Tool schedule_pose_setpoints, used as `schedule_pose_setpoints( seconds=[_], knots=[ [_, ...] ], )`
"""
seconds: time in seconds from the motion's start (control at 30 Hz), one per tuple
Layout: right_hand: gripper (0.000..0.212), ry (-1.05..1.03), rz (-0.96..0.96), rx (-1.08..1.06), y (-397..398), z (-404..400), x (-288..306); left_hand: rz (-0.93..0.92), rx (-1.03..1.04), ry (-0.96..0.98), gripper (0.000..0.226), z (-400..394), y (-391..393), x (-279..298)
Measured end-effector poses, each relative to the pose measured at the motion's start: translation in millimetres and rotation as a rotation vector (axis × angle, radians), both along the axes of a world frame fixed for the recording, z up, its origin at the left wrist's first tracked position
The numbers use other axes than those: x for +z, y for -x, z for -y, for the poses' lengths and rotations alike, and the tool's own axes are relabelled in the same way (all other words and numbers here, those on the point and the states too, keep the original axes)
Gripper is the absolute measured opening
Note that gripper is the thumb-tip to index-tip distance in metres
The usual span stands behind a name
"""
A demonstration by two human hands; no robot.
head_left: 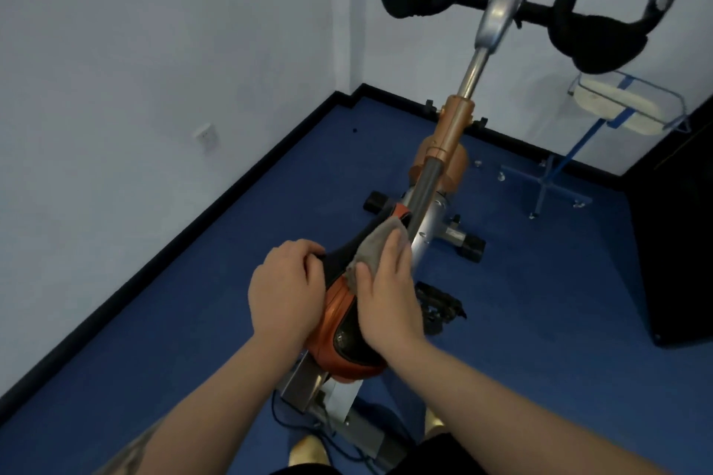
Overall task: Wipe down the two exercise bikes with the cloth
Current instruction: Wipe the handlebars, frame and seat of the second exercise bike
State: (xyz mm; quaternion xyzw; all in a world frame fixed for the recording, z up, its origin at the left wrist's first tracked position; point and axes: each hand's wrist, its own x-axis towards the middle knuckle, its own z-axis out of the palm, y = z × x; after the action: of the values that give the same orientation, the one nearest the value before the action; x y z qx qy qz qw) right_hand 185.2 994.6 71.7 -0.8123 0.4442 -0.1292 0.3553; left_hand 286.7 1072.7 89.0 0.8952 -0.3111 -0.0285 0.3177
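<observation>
Right hand (387, 295) presses grey cloth (376, 243) flat on saddle (339, 310); left hand (285, 291) grips saddle edge; risk: cloth slipping from under uncurled fingers.

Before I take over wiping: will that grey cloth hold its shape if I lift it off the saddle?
Probably not. The grey cloth drapes and wrinkles over the saddle under the right hand, so it looks floppy. It looks thin, so likely light. The left hand steadies the saddle.
</observation>
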Motion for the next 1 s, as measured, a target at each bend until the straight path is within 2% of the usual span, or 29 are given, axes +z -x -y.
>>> schedule_pose_setpoints(
  seconds=[0.07, 0.17, 0.23, 0.3, 0.37, 0.43, 0.53, 0.6, 0.7, 0.73, 0.77, 0.87, 0.93, 1.0],
  knots=[
    [0.064, -0.02, 0.056, 0.003, -14, 37, -8, -0.022, 0.095, 0.046, 0.022, -1, 1, 1],
    [0.041, -0.016, 0.095, 0.029, -36, 100, 2, -0.088, 0.276, 0.118, 0.022, -3, 16, 1],
    [0.04, 0.25, -0.085, 0.245, -39, 107, 4, -0.09, 0.377, 0.128, 0.024, -3, 36, -1],
    [0.043, 0.493, -0.101, 0.57, -39, 86, 4, -0.05, 0.44, 0.108, 0.026, -2, 51, -4],
    [0.049, 0.534, -0.047, 0.819, -34, 78, 7, -0.083, 0.497, 0.072, 0.029, 2, 58, -1],
    [0.049, 0.541, -0.143, 0.998, -39, 99, 19, -0.137, 0.525, 0.021, 0.038, 6, 65, 1],
    [0.04, 0.626, -0.289, 0.895, -53, 119, 26, -0.136, 0.551, 0.045, 0.048, 13, 86, 1],
    [0.038, 0.707, -0.271, 0.879, -51, 82, 21, -0.129, 0.612, 0.16, 0.048, 16, 93, -1],
    [0.048, 0.502, -0.007, 1.092, -37, 48, 14, -0.181, 0.748, 0.439, 0.043, 17, 96, -3],
    [0.047, 0.419, -0.028, 1.173, -42, 63, 20, -0.2, 0.794, 0.501, 0.042, 18, 97, -4],
    [0.044, 0.363, -0.132, 1.208, -52, 81, 25, -0.223, 0.842, 0.539, 0.041, 18, 98, -4],
    [0.038, 0.376, -0.515, 1.174, -85, 109, 31, -0.295, 0.989, 0.603, 0.038, 21, 98, -6],
    [0.04, 0.392, -0.462, 1.274, -87, 81, 30, -0.349, 1.041, 0.647, 0.037, 20, 97, -8],
    [0.043, 0.256, -0.262, 1.34, -84, 51, 25, -0.366, 1.031, 0.694, 0.034, 20, 97, -8]
  ],
)
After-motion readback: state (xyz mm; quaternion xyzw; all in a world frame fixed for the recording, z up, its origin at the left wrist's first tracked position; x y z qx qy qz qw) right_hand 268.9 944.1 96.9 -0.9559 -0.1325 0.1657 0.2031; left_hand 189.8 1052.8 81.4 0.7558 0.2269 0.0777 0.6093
